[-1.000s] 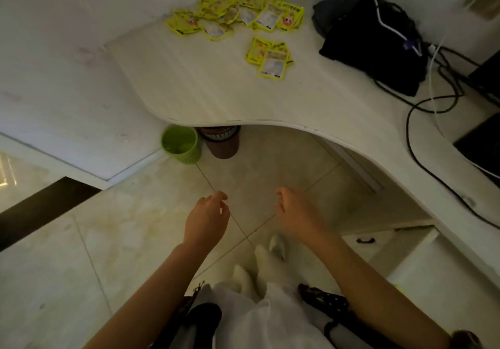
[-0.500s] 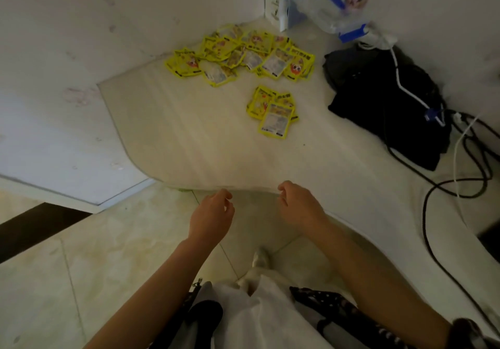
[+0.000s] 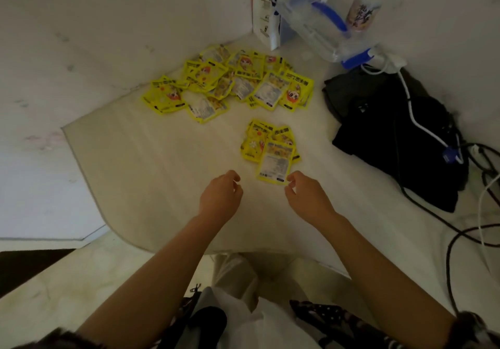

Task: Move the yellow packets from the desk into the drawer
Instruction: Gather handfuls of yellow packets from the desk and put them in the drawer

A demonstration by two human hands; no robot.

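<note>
Nearest, over the desk (image 3: 151,164) just in from its front edge, both hands hover with loosely curled fingers holding nothing. The left hand (image 3: 219,196) hangs over bare desktop; the right hand (image 3: 307,196) has its fingertips at the near corner of the small stack of yellow packets (image 3: 270,151), though actual contact cannot be made out.

The packets look thin and slick, lying overlapped, so a hurried pinch would likely lift only the top one or fan the rest across the desk.

Farther back, toward the desk's rear corner, sprawls the large heap of yellow packets (image 3: 230,83). By the right edge lies a black bag (image 3: 400,137) with cables (image 3: 465,229), which a sweeping arm might snag.

At the back corner, a clear plastic bag (image 3: 316,18) holds contents I cannot identify. The drawer is not visible.
</note>
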